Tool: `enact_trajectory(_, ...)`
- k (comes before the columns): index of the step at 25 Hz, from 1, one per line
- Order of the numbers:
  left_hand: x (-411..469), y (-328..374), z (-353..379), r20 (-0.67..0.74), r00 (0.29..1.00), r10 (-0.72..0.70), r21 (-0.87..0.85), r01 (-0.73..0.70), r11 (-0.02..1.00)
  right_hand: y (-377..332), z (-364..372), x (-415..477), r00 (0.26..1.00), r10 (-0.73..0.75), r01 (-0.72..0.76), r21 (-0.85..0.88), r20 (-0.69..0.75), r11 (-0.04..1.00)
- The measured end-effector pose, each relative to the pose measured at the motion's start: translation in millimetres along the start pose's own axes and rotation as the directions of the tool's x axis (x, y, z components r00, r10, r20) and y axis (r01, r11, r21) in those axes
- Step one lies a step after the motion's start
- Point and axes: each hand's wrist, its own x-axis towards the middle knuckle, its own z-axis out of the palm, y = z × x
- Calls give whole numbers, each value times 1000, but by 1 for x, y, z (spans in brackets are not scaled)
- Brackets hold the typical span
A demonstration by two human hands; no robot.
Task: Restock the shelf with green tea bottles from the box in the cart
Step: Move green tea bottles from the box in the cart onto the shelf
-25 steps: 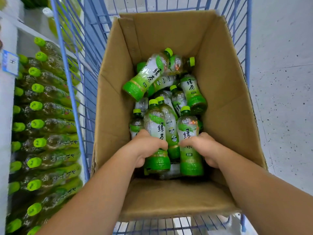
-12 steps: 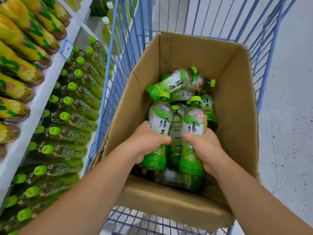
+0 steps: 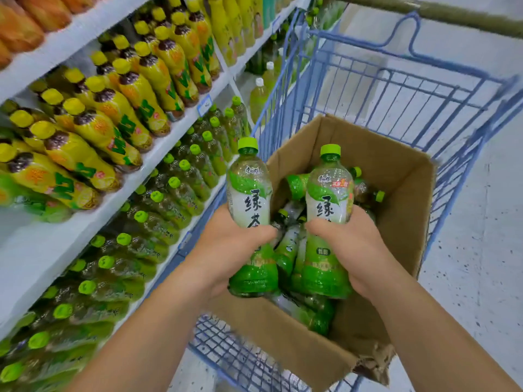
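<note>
Raised clear of the box (image 3: pixel 402 222) since before — left hand (image 3: pixel 226 250) and right hand (image 3: pixel 351 250) each wrapped tightly around one upright green tea bottle (image 3: pixel 249 205) (image 3: pixel 329 205).

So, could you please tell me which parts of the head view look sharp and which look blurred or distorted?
In the head view, the two held bottles and both hands are sharp; the yellow bottles at far left smear with motion blur; the cart rails bow from wide-angle distortion.
</note>
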Motion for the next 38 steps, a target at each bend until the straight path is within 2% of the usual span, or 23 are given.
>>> enact_trajectory(5, -31, 15, -62, -156, 987, 26, -61, -36, 997, -48, 44, -17, 983, -99, 103, -22, 153, 994)
enact_trajectory(8, -48, 0, -110, -281, 958, 56, -48, -72, 996, -64, 88, -25, 962, -146, 161, -51, 229, 986)
enact_trajectory(11, -65, -28, -160, -390, 920, 24, -71, -56, 996, -67, 137, -35, 938, -154, 195, -106, 311, 975)
enact_trajectory(19, -112, -110, -300, -536, 837, -111, -246, -30, 969, -26, 308, -85, 868, -104, 256, -259, 485, 931)
enact_trajectory(28, -165, -210, -429, -617, 770, -160, -270, -17, 963, 47, 466, -137, 798, -31, 323, -384, 601, 865)
enact_trajectory(33, -158, -260, -468, -705, 689, -165, -254, -28, 967, 79, 527, -139, 724, -6, 420, -433, 690, 797)
enact_trajectory(38, -143, -288, -501, -811, 564, -158, -244, -81, 966, 85, 581, -126, 611, -27, 593, -435, 791, 678)
